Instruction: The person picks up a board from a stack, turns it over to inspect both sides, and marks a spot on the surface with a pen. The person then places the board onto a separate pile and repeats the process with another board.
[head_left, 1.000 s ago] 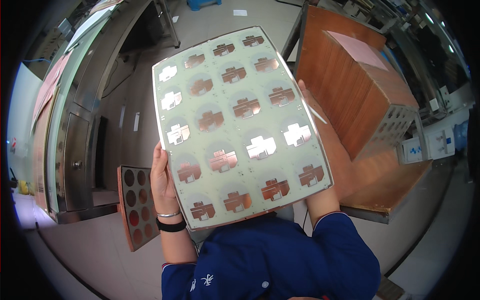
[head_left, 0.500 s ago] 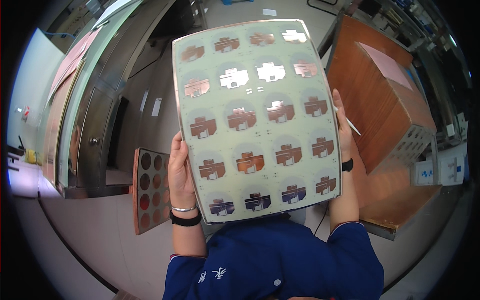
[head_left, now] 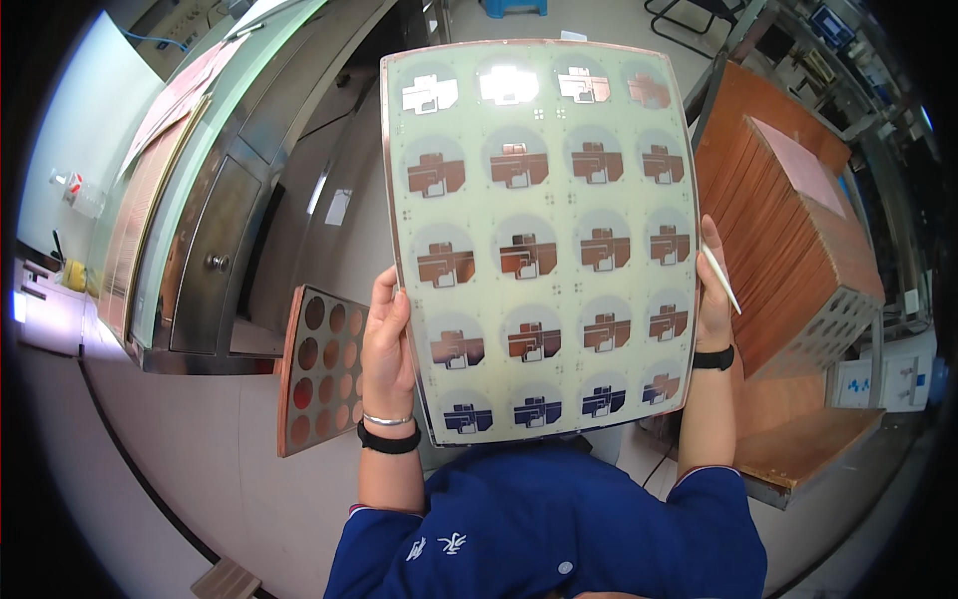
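The left hand point(head_left: 387, 344) and the right hand point(head_left: 713, 299) hold one large panel point(head_left: 547, 285) between them, each closed on a long side edge, about level with the other. Gripping it only by the edges looks like a way to leave its pale green face, with rows of copper-coloured shapes, uncovered, and to share the weight evenly. The panel is in front of the body, its lower edge just before the blue shirt point(head_left: 559, 514), tilted so that the face is turned up toward the eyes and the upper shapes catch a bright glare. A slim white stick point(head_left: 723, 282) sits at the right hand, slanting outward beside the edge, perhaps so it stays clear of the face; the fingers there are partly hidden, so I cannot tell how it is pinched. To the right, a stack of brown boards point(head_left: 793, 270) stands on a wooden stand point(head_left: 798, 449), with a pink sheet point(head_left: 795, 165) on top, likely as cover. To the left, a board with round spots point(head_left: 324, 371) stands on edge near a metal cabinet point(head_left: 205, 260).
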{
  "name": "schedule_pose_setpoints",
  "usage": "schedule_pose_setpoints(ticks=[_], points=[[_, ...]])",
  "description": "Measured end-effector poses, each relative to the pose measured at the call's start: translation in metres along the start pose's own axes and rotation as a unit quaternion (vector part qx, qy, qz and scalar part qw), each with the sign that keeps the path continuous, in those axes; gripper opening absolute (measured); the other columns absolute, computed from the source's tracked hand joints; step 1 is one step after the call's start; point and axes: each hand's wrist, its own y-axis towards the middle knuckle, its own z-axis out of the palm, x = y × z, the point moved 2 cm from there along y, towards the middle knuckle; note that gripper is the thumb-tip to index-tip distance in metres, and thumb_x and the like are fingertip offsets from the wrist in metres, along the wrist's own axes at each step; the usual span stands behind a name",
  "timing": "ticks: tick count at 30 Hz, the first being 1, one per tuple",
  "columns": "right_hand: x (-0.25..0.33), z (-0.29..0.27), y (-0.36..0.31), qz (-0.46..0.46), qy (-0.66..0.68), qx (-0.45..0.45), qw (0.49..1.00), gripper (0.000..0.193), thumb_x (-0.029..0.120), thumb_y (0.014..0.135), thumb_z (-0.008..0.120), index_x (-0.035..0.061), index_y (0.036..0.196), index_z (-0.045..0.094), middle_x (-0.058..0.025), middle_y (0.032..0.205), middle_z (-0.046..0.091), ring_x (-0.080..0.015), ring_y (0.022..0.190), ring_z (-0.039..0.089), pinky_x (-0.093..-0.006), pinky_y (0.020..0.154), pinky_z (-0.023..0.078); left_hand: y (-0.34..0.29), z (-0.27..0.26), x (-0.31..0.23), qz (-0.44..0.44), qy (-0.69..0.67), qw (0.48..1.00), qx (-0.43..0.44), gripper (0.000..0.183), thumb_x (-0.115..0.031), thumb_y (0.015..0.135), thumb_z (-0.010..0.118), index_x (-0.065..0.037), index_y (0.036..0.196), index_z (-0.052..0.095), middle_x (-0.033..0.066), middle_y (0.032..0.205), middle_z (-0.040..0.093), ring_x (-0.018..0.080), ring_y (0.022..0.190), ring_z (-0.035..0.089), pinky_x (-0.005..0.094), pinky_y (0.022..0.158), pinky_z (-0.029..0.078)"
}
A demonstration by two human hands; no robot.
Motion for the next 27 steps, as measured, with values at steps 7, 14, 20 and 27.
schedule_pose_setpoints(ticks=[7,14,20,27], points=[[0.001,-0.005,-0.003,-0.009,0.004,0.031,0.999,0.037,0.003,0.093,0.037,0.0148,0.128,0.043,-0.0109,0.131,0.047,-0.0225,0.116,0.05,-0.038,0.095,0.047,-0.002,-0.007,-0.001,0.009,-0.001,1.0,0.014,0.031,-0.008,0.094,0.046,-0.002,0.124,0.04,0.0115,0.116,0.055,0.017,0.106,0.056,0.03,0.092,0.047],[-0.001,-0.007,-0.005,-0.028,0.024,0.048,0.998,0.036,0.001,0.092,0.039,0.0126,0.125,0.047,-0.0096,0.129,0.049,-0.0228,0.116,0.051,-0.0378,0.095,0.048,-0.006,-0.014,0.002,-0.001,-0.015,1.0,0.024,0.031,-0.009,0.093,0.048,-0.004,0.123,0.041,0.0101,0.115,0.055,0.0165,0.105,0.056,0.0292,0.091,0.047],[-0.001,-0.01,-0.006,-0.016,0.034,0.037,0.999,0.036,0.0,0.092,0.039,0.0127,0.124,0.048,-0.0094,0.128,0.05,-0.0232,0.116,0.051,-0.0379,0.094,0.048,-0.006,-0.014,0.002,-0.004,-0.014,1.0,0.02,0.03,-0.009,0.093,0.048,-0.004,0.122,0.042,0.0096,0.115,0.055,0.0168,0.105,0.055,0.0297,0.091,0.046],[0.004,-0.008,-0.006,-0.025,0.028,0.046,0.998,0.035,-0.001,0.091,0.04,0.0093,0.123,0.048,-0.009,0.128,0.051,-0.0203,0.113,0.053,-0.0339,0.094,0.048,-0.005,-0.012,0.006,0.007,-0.037,0.999,0.0,0.028,-0.009,0.093,0.048,-0.004,0.12,0.043,0.0102,0.116,0.055,0.0173,0.105,0.056,0.03,0.092,0.046]])
